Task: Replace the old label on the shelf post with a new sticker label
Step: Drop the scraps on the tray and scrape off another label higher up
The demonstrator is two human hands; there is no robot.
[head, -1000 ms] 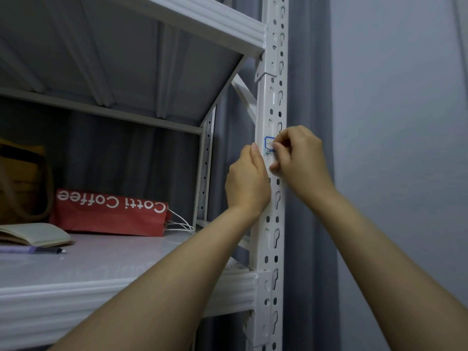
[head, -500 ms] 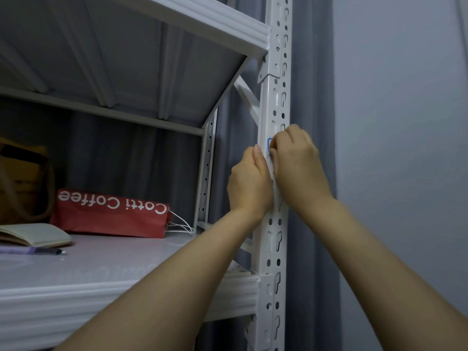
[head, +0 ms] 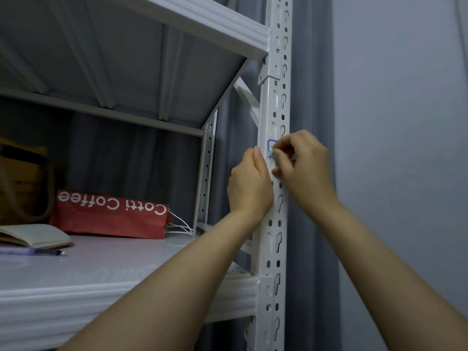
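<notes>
Pinch grip on blue-edged label [head: 271,146]

Dim, bluish light – soft, edges bowed

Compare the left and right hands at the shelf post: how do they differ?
The left hand wraps the shelf post below the label, thumb up along its edge; the right hand only pinches at the label with its fingers. The left hand comes from the post's left and sits lower; the right hand from its right, higher. Shared: both bare, fingers curled, at the post.
</notes>
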